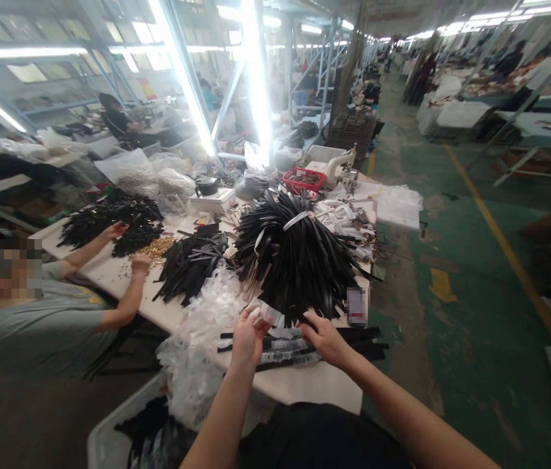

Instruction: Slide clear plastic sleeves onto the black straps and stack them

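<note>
My left hand pinches a small clear plastic bag at the near edge of the white table. My right hand rests on bagged black straps lying flat in front of me and grips one of them. Just beyond both hands lies a big fanned bundle of black straps, tied with a white band. A heap of clear plastic bags sits to the left of my left hand.
A seated person in a grey shirt works at the table's left side, hands on small gold parts. Further back are black strap piles, a red basket and a sewing machine. A green aisle floor runs on the right.
</note>
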`<action>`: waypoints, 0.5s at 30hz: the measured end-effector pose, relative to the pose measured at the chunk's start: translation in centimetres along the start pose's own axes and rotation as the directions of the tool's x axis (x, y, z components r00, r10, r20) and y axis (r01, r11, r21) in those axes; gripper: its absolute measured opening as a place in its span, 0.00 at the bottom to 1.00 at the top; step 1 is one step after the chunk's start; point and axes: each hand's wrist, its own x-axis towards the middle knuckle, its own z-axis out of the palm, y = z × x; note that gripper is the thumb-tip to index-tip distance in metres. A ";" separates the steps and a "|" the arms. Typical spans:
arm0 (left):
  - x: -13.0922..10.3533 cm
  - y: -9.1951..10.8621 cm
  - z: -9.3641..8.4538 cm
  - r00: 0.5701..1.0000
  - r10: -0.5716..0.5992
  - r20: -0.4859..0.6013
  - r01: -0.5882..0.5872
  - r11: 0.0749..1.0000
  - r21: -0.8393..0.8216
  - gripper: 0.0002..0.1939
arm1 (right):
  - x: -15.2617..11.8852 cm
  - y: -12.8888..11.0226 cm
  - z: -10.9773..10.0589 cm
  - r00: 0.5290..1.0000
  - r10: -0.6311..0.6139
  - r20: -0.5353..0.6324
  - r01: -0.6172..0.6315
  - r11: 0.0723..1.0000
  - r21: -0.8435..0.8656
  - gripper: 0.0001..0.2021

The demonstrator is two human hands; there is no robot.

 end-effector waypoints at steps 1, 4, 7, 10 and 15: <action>-0.3 -0.1 0.3 1.000 -0.009 0.022 0.009 1.000 0.016 0.19 | 0.0 0.1 0.4 0.999 0.026 -0.024 -0.025 0.998 0.059 0.14; -0.8 -0.2 1.1 0.995 -0.032 0.092 0.027 0.998 0.058 0.18 | 0.3 0.3 1.4 0.998 0.029 -0.054 -0.023 0.994 0.109 0.22; -0.6 0.2 1.7 0.995 -0.006 0.095 0.000 0.998 0.057 0.16 | 0.4 0.5 1.8 0.991 0.014 0.136 -0.031 0.992 0.125 0.13; -0.7 0.6 2.1 0.997 0.069 0.039 -0.069 0.998 0.006 0.12 | 0.0 0.9 2.2 0.978 0.105 0.183 -0.142 0.969 0.200 0.16; -3.2 -2.6 1.4 0.894 -0.347 0.283 0.279 0.927 0.252 0.21 | -1.0 1.8 2.5 0.977 0.198 0.082 -0.213 0.936 0.282 0.19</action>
